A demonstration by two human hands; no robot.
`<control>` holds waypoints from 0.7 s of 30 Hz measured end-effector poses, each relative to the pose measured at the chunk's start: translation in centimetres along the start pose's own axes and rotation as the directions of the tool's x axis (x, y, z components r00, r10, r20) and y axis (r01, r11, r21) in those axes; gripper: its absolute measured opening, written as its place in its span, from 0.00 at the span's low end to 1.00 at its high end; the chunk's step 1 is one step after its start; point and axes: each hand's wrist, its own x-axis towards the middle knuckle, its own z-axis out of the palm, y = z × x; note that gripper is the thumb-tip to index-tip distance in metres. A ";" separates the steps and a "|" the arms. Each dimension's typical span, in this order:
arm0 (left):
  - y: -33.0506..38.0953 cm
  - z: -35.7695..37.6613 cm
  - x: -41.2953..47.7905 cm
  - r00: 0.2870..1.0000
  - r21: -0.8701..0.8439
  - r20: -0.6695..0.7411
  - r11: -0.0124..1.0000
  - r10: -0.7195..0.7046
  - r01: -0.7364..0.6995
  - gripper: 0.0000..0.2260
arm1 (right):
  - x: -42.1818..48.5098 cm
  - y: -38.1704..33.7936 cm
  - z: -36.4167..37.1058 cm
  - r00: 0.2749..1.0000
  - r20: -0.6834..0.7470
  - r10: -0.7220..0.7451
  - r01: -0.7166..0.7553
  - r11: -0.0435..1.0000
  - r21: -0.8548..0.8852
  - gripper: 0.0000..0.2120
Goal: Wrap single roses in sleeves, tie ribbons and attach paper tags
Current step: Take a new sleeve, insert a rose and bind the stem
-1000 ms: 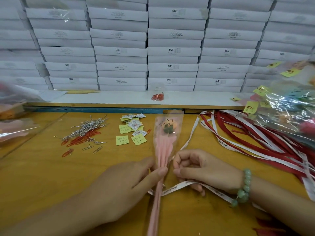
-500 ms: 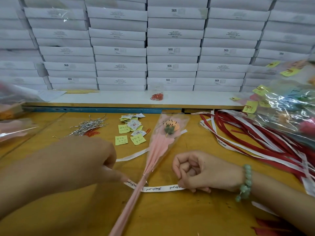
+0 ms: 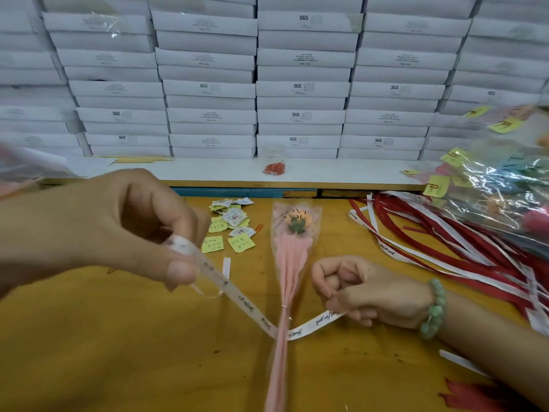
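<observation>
Up and leftward goes the left hand [image 3: 133,233] since half a second ago: then it was low beside the table [image 3: 118,352], now it is raised well above it and closer to the camera, drawing its end of the ribbon [image 3: 246,304] with it. The rose [image 3: 292,254] has swung too. Earlier its stem slanted to the lower left, and now it lies almost straight, head away from the person and stem running to the bottom edge. The right hand [image 3: 365,292] has kept its place on the table.

Head view: the left hand's fingers are curled and pinch the white printed ribbon's left end between thumb and fingers. From there the ribbon slopes down to the right to the stem. It meets the stem below the point where the sleeve gathers, and the pink stem covers it at the crossing. It then rises to the right hand, which rests just right of the sleeve with fingers clenched on that end. A green bead bracelet [image 3: 435,307] sits on that wrist. The rose lies between the two hands, nearer the right one, in its clear sleeve with pink paper inside.

Yellow and white tags [image 3: 231,230] are scattered on the table just left of the rose's head. Red and white ribbons [image 3: 445,248] lie in a heap on the right, with wrapped roses [image 3: 505,185] beyond them. A small bag of red clips [image 3: 274,168] stands on the white shelf [image 3: 208,172] behind, before stacked white boxes [image 3: 300,90]. The clips seen earlier at the left are now hidden by the left hand.
</observation>
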 end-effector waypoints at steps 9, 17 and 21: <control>-2.9 5.7 3.1 0.996 -0.649 -0.089 0.758 0.006 -0.063 0.12 | 0.3 0.7 -0.7 0.994 -0.008 -0.106 0.102 0.924 0.369 0.05; -3.8 7.4 3.8 1.000 -0.847 -0.003 0.532 0.009 -0.007 0.24 | 0.1 -0.7 -0.7 0.964 0.089 -0.252 0.180 0.858 0.481 0.07; -3.7 7.8 3.9 0.999 -0.814 -0.031 0.581 -0.016 -0.016 0.24 | -0.1 -2.1 0.1 0.930 0.181 -0.319 0.137 0.761 0.635 0.04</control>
